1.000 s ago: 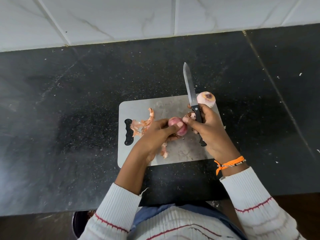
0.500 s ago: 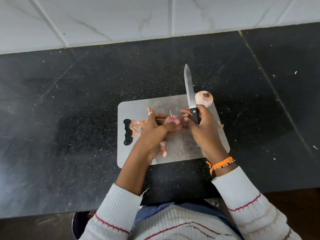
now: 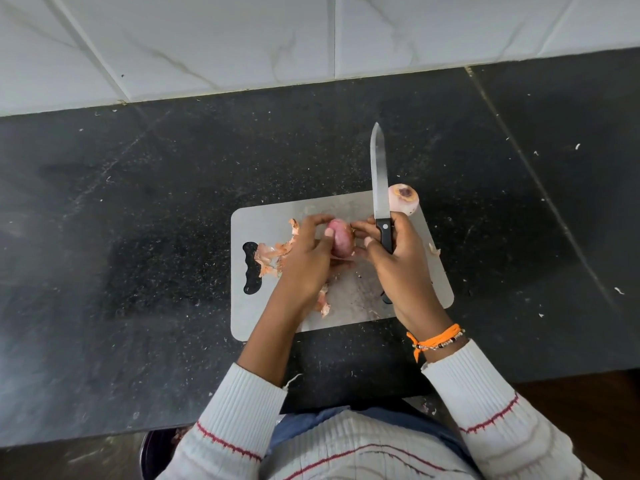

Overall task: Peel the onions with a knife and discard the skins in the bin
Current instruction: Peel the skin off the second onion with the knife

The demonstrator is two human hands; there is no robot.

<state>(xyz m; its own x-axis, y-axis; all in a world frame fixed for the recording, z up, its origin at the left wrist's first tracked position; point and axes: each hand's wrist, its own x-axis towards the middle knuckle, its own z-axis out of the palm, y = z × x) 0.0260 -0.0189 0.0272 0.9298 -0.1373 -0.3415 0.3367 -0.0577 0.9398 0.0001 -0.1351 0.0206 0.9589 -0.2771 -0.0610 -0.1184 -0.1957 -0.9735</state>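
Observation:
A small pink onion (image 3: 341, 242) is held above the grey cutting board (image 3: 360, 299), gripped by my left hand (image 3: 304, 258) with the thumb across it. My right hand (image 3: 398, 268) holds the black-handled knife (image 3: 381, 192), blade pointing away from me, while its fingertips touch the onion's right side. A peeled pale onion (image 3: 403, 199) sits at the board's far right corner. Orange-pink skins (image 3: 273, 254) lie on the board's left part, and one more skin scrap (image 3: 323, 303) lies below my left hand.
The board lies on a black stone counter (image 3: 138, 237) dotted with small scraps, backed by a white tiled wall (image 3: 311, 39). A dark round bin (image 3: 156, 455) shows below the counter edge at the lower left, partly hidden by my sleeve.
Both hands and the onion moved slightly away from me over the board. The onion has turned in my left hand, and my right fingertips now touch its side. The knife stands more upright.

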